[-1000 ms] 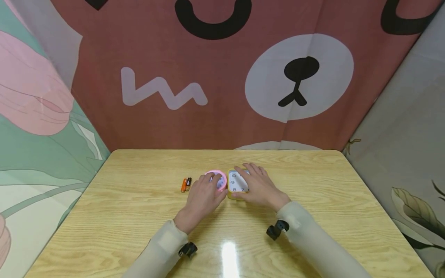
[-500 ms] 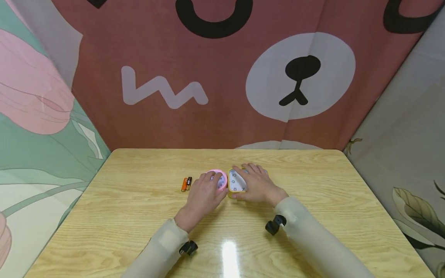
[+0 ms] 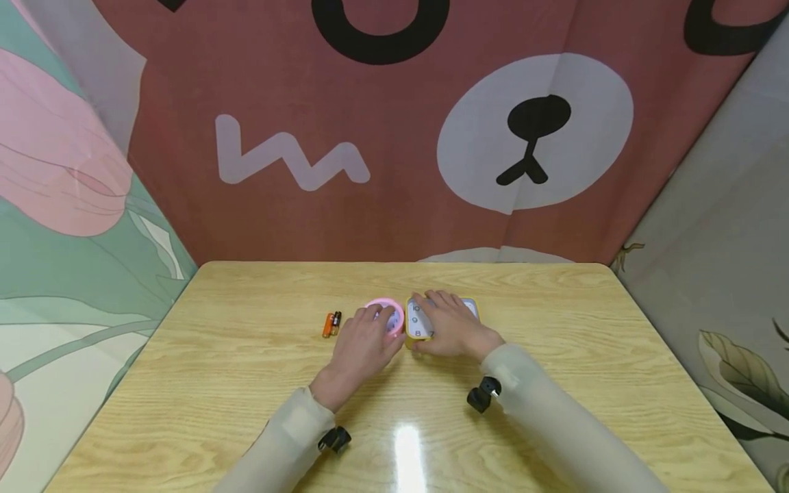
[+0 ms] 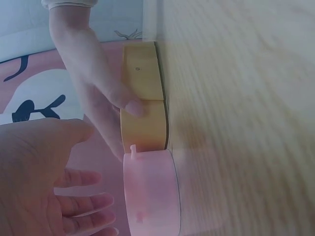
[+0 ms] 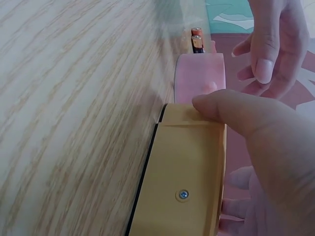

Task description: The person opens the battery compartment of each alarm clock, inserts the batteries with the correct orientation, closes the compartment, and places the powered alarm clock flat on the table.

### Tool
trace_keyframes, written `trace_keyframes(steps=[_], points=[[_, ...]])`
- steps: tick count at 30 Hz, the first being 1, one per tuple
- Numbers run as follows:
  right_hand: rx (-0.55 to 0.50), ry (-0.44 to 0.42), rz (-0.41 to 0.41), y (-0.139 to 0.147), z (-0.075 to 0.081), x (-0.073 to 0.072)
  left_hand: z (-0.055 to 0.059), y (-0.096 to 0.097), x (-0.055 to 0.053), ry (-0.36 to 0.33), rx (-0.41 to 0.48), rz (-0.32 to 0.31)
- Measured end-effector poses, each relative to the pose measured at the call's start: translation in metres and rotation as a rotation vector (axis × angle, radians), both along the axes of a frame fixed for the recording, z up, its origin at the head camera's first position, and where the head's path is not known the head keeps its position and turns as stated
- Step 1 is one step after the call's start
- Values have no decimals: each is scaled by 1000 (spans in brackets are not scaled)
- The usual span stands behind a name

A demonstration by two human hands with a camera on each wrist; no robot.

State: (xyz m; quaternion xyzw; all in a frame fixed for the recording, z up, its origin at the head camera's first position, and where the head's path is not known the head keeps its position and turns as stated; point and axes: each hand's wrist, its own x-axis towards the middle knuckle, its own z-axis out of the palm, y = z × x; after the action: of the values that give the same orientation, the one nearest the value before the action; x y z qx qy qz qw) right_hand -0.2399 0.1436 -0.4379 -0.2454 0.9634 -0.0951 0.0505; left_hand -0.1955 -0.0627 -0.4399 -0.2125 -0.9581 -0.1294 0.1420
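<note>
A round pink clock (image 3: 399,315) and a square yellow clock (image 3: 418,326) with a white numbered face lie side by side on the table. My left hand (image 3: 362,346) hovers over the pink clock; in the left wrist view, its loosely bent fingers stay apart from the clock's pink side (image 4: 150,191). My right hand (image 3: 453,327) holds the yellow clock. Its thumb presses the yellow side wall (image 5: 172,162) in the right wrist view, while the other fingers reach across the face, partly hidden.
Left of the pink clock lie two batteries, an orange one (image 3: 328,325) and a black-and-orange one (image 3: 336,323). The wooden table (image 3: 246,397) meets a brown bear-print cloth (image 3: 401,226) at its back edge. Patterned cloths hang on both sides.
My right hand and forearm have shifted slightly left, uncovering the yellow clock's right edge. The left hand and the pink clock look nearly still. The head view has tilted slightly.
</note>
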Motion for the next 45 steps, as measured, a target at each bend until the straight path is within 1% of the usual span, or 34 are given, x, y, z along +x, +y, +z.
trace_keyframes(steps=[9,12,20,28,35,40,45], points=[[41,-3,-25,-6,0,-3,0,0,-1,7,3,3],[43,-1,-29,-8,1,-4,0,0,-1,-1,6,5],[18,-41,-58,-9,6,-8,4,1,-1,-1,18,7],[-45,-60,-67,-6,14,-9,11,2,3,-20,18,12],[-105,-56,-90,0,19,-7,13,2,7,-7,37,8],[-169,-94,-126,5,24,-4,14,2,9,8,52,10],[-223,-115,-132,12,31,-1,16,3,11,24,89,2]])
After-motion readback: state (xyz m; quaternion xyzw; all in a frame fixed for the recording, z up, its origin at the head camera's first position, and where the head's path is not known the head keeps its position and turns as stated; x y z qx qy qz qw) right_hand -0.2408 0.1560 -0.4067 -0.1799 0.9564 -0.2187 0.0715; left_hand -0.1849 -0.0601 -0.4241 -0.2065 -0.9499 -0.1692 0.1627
